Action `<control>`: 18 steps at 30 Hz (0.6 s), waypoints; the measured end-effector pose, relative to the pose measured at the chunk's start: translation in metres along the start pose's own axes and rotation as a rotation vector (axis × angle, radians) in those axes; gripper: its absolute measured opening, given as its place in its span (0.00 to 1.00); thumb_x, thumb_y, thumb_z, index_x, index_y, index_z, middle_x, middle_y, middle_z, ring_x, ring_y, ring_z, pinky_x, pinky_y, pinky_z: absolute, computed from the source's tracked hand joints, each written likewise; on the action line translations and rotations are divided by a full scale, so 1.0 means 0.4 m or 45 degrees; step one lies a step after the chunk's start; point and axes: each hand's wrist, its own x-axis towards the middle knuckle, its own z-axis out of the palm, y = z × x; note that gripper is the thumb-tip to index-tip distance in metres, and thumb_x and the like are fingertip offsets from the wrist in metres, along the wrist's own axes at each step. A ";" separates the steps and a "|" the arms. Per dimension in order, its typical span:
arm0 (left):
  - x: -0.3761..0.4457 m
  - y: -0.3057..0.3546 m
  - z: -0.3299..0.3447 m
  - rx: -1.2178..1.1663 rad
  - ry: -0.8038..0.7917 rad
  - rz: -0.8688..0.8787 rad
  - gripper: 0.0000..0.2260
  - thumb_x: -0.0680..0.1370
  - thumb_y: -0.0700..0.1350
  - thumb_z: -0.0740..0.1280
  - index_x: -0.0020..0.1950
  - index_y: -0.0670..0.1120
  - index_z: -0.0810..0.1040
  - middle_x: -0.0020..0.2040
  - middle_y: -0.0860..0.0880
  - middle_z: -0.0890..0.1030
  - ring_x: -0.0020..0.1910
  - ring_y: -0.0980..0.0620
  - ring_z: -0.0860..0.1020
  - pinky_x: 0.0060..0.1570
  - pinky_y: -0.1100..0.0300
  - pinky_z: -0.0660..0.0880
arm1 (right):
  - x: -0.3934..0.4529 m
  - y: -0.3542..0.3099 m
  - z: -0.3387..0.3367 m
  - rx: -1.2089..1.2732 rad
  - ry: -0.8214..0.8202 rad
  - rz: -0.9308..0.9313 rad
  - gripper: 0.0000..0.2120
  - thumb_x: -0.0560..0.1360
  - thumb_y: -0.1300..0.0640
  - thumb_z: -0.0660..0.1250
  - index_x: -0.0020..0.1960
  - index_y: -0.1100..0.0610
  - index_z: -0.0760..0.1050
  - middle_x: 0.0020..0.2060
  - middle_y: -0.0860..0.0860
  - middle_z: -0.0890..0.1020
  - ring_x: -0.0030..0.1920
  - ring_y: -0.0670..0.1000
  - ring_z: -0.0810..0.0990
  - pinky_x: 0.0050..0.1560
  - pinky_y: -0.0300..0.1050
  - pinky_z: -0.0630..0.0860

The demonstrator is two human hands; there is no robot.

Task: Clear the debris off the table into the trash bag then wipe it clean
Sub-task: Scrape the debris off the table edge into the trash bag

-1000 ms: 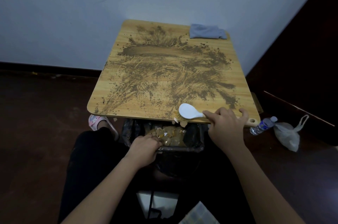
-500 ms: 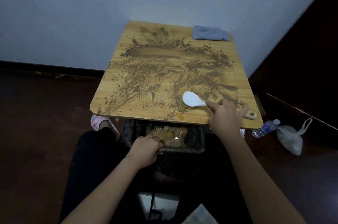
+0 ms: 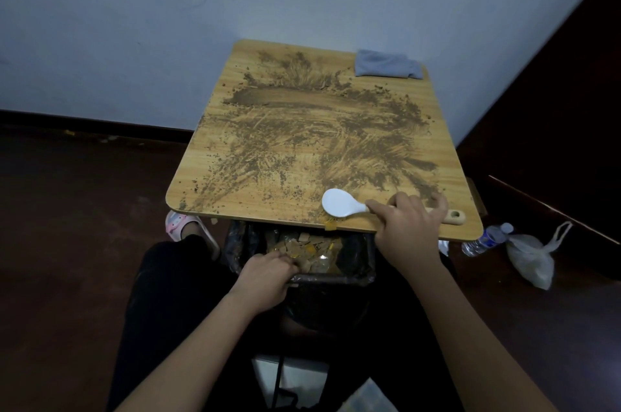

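Holding trash bag [image 3: 353, 272] w/ scraps [image 3: 304, 248], left hand [image 3: 265, 274].

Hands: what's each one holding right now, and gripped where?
Right hand holds the white spoon by its handle, bowl toward the table edge. Left hand grips the near rim of the trash bag.

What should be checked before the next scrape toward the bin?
1. Right hand grips the paddle: ok.
2. Left hand holds the bin rim: ok.
3. Bin sits under the table edge below the paddle: ok.
4. Scraps at the edge sit above the bin opening: ok.
5. Dirt cleared off the table: not ok.
6. Cloth ready at the far corner: ok.
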 end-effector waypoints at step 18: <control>0.001 0.002 0.002 0.011 0.032 -0.008 0.13 0.77 0.45 0.59 0.59 0.51 0.77 0.58 0.53 0.77 0.61 0.50 0.71 0.52 0.56 0.71 | 0.030 -0.006 0.000 0.043 -0.171 0.151 0.19 0.68 0.65 0.68 0.54 0.47 0.83 0.40 0.52 0.78 0.45 0.57 0.77 0.63 0.56 0.51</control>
